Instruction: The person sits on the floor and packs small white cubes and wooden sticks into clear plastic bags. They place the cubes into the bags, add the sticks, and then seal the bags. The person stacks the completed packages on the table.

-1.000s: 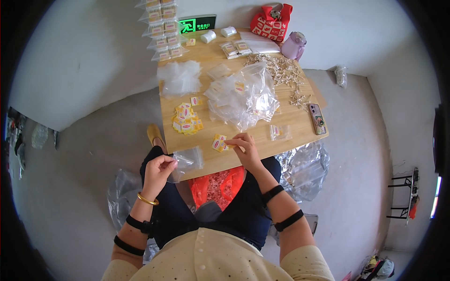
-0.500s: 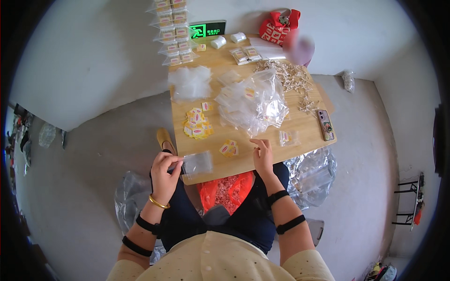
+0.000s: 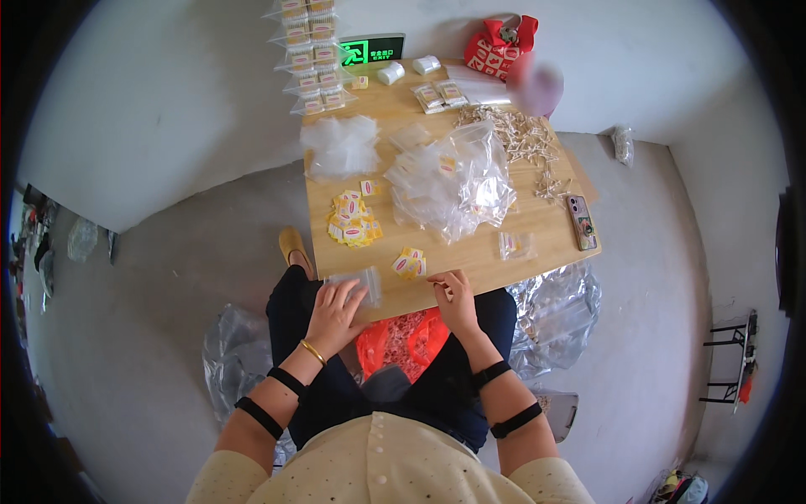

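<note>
My left hand (image 3: 334,315) lies over a small clear plastic bag (image 3: 368,284) at the table's near left edge, its fingers spread on the film. To its right, my right hand (image 3: 457,307) hovers by the near edge with the fingers curled and the fingertips together; whether anything is between them is too small to see. A few yellow-and-white cards (image 3: 410,264) lie just left of those fingertips. A bigger heap of the same cards (image 3: 353,223) sits farther back on the left. Right of my right hand lies a small clear bag with a card (image 3: 515,245).
A pile of clear bags (image 3: 453,189) covers the table's middle, with more bags (image 3: 340,147) at left. Loose cotton swabs (image 3: 512,139) are scattered at the back right, near a phone (image 3: 581,223). Packed bags stand stacked (image 3: 311,59) at the far left. A red bag (image 3: 403,344) sits below the near edge.
My left hand has moved right and onto the small bag from its left edge. My right hand has drawn back and left, toward the few cards, its pointing finger now curled in.
</note>
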The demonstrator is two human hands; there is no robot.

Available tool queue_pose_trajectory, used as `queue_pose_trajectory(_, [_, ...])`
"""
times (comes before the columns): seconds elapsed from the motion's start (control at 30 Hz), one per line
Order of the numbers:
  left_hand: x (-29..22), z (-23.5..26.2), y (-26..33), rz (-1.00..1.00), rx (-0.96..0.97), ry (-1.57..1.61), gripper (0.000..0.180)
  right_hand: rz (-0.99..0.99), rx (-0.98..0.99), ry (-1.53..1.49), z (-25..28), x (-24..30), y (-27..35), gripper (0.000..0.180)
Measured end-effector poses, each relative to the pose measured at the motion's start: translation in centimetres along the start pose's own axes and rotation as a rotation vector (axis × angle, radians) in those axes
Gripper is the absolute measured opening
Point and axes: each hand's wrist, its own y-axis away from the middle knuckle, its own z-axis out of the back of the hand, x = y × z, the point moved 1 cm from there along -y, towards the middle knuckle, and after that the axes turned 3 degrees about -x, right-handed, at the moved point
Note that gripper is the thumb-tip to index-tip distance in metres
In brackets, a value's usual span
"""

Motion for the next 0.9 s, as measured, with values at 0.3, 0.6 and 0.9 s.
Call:
queue_pose_trajectory(0.3, [-0.7,-2.4,0.0,0.025,0.101,-0.083,0.089,0.022,-0.378,0.319,7.2,-5.9,-1.4,0.020])
queue_pose_trajectory(0.6, [-4.5,1.9,-2.6,-0.004,-0.045,0.090,0.077,-0.308,-0.454,0.469,12.9,-14.8,-5.0,0.033])
queue_pose_trajectory(0.9, [-8.3,-2.2,-4.3,0.409,0.246,1.195,0.042,-0.398,-0.084,-0.776,7.7,-2.0,2.2,0.049])
